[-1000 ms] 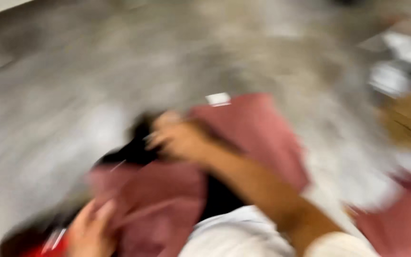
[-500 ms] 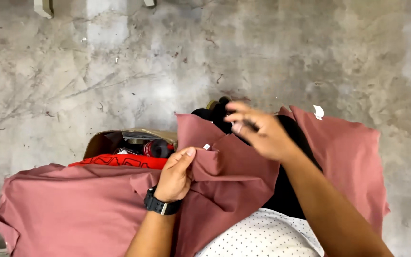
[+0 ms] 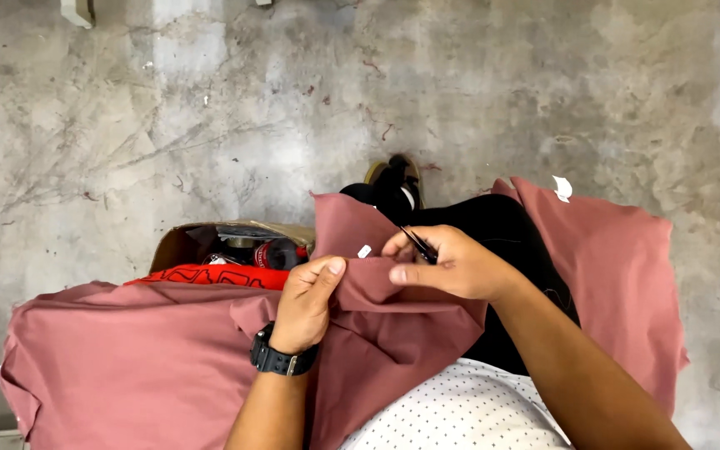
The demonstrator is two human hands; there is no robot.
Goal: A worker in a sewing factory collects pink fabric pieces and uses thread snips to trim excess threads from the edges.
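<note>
Keep the dusty-pink fabric [image 3: 168, 358] on the lap taut, left hand [image 3: 306, 302] with its grip pinched on the raised fold, right hand [image 3: 452, 265] with its grip closed on small dark snips [image 3: 419, 245] near the edge, cutting only stray threads.

- A garment workshop or sewing floor, by the look of it.
- Bare, stained and scratched concrete floor [image 3: 210, 108] fills the upper frame.
- Dusty pink cloth [image 3: 127, 367] lies in large cut lengths across the lower frame, left and right.
- An open cardboard box [image 3: 178, 243] left of centre holds red fabric [image 3: 210, 276] and oddments.
</note>
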